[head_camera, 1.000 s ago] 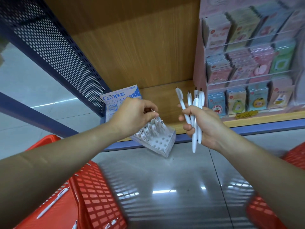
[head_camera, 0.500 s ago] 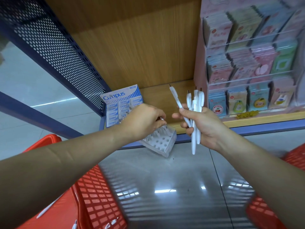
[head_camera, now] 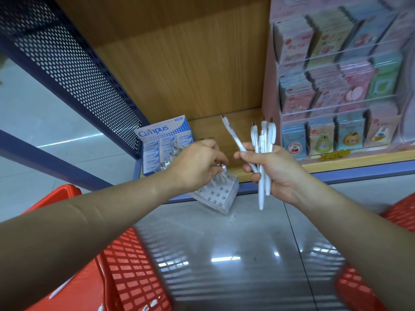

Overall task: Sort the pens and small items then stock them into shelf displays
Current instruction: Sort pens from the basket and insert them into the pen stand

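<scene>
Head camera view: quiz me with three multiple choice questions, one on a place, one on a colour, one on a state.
1. Where does the white pen holder stand?
A) atop the card display
B) at the wooden shelf's front edge
C) on the floor

2. What colour are the baskets?
A) blue
B) green
C) red

3. What is the right hand doing?
A) gripping a bunch of white pens
B) hanging open
C) pressing the Campus box

Answers: 1 B, it sits at the shelf's lip; 2 C, both mesh baskets are red; 3 A, its fingers curl round the pens.
</scene>
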